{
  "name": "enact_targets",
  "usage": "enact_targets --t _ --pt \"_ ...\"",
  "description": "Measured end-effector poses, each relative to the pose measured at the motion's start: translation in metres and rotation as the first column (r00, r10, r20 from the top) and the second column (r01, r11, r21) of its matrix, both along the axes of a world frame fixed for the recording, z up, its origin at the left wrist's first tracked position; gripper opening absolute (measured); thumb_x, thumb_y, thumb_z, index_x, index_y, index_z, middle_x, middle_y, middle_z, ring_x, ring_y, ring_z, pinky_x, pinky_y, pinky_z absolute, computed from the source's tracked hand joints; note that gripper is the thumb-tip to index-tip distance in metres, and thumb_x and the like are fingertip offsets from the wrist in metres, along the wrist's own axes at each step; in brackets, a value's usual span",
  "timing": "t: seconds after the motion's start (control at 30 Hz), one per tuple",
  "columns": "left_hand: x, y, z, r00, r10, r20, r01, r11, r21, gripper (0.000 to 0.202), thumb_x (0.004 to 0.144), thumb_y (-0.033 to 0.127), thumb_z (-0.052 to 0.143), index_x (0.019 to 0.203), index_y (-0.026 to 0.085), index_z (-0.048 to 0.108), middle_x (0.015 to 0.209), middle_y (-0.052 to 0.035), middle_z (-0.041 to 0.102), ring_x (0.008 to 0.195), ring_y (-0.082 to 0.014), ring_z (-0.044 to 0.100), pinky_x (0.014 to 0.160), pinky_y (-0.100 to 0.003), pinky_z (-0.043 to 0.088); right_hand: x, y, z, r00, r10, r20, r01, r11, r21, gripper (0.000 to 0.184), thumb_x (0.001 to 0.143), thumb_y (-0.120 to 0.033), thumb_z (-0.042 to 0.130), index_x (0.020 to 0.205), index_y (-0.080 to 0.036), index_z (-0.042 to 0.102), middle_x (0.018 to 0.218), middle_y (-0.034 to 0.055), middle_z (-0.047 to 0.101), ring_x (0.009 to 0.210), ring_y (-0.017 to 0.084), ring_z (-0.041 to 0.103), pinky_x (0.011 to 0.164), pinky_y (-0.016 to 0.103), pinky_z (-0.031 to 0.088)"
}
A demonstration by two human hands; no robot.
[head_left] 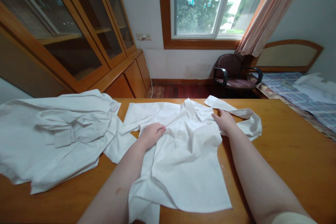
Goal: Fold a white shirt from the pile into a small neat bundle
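A white shirt (183, 161) lies spread on the wooden table (288, 154) in front of me, collar away from me. My left hand (151, 133) rests on the shirt's left shoulder area, fingers curled loosely with cloth under them. My right hand (224, 119) lies flat on the shirt's right shoulder near the collar, fingers stretched out. One sleeve (246, 119) trails off to the right of that hand.
A second crumpled white garment (57, 133) covers the table's left side. Beyond the table stand a wooden glass-door cabinet (78, 35), a dark armchair (233, 73) under the window, and a bed (309, 94) at right.
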State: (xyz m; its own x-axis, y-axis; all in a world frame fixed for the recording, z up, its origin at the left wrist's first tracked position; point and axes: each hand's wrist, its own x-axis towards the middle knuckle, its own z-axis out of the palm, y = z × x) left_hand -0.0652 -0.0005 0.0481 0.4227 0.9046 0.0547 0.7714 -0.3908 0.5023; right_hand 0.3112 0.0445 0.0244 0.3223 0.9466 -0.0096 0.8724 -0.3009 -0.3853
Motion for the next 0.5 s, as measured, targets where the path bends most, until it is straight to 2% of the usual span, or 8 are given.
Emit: enact_targets --t 0.1,0.17,0.23,0.33,0.4,0.5 --pt "-0.001 0.0 0.0 0.998 0.038 0.058 -0.041 0.998 0.04 0.038 0.091 0.04 0.035 0.093 0.022 0.068 0.095 -0.0039 0.067 0.092 -0.0189 0.059 0.083 -0.031 0.043 0.009 0.0 -0.001 0.972 -0.225 0.061 0.223 0.974 0.046 0.076 0.079 -0.053 0.049 0.134 -0.002 0.038 0.132 0.0304 0.042 0.121 0.039 0.043 0.095 0.047 0.035" --pt "-0.001 0.001 -0.001 0.993 0.055 0.104 -0.065 0.993 0.094 0.038 0.092 0.039 0.034 0.097 0.021 0.067 0.101 -0.0043 0.067 0.098 -0.0186 0.058 0.089 -0.031 0.043 0.011 -0.001 0.003 0.948 -0.302 0.103 0.298 0.953 0.05 0.075 0.076 -0.051 0.054 0.132 -0.002 0.041 0.129 0.0303 0.044 0.118 0.041 0.045 0.092 0.049 0.037" --pt "-0.002 0.002 -0.004 0.996 0.048 0.08 -0.058 0.99 0.126 0.038 0.092 0.038 0.034 0.102 0.021 0.066 0.108 -0.0043 0.066 0.104 -0.0185 0.056 0.094 -0.032 0.041 0.008 -0.002 0.01 0.971 -0.212 0.107 0.212 0.977 0.017 0.059 0.076 -0.045 0.056 0.122 -0.009 0.054 0.12 0.0233 0.055 0.11 0.037 0.052 0.087 0.044 0.04" --pt "-0.002 0.005 -0.011 0.996 0.027 -0.086 -0.02 0.997 0.08 0.036 0.088 0.037 0.043 0.115 0.023 0.062 0.124 -0.0036 0.06 0.117 -0.0201 0.051 0.102 -0.035 0.035 -0.004 -0.006 0.022 0.995 0.082 0.054 -0.082 0.997 0.003 0.029 0.078 -0.04 0.054 0.095 -0.02 0.068 0.095 0.0091 0.068 0.089 0.024 0.06 0.074 0.031 0.042" --pt "-0.001 0.005 -0.015 0.983 0.034 -0.18 -0.029 0.999 0.03 0.043 0.086 0.038 0.047 0.127 0.025 0.055 0.136 -0.0029 0.051 0.126 -0.0208 0.043 0.106 -0.037 0.031 -0.014 -0.01 0.029 0.976 0.211 0.051 -0.212 0.977 0.02 0.024 0.078 -0.041 0.054 0.082 -0.023 0.069 0.082 0.0041 0.068 0.079 0.02 0.06 0.066 0.028 0.04" --pt "0.0 0.006 -0.018 0.963 0.089 -0.256 -0.09 0.996 0.006 0.051 0.085 0.039 0.047 0.134 0.026 0.046 0.144 -0.003 0.04 0.133 -0.0208 0.035 0.108 -0.038 0.028 -0.027 -0.016 0.037 0.944 0.33 0.011 -0.33 0.944 -0.005 0.022 0.074 -0.044 0.059 0.078 -0.025 0.07 0.077 0.0013 0.068 0.074 0.017 0.06 0.06 0.026 0.038"
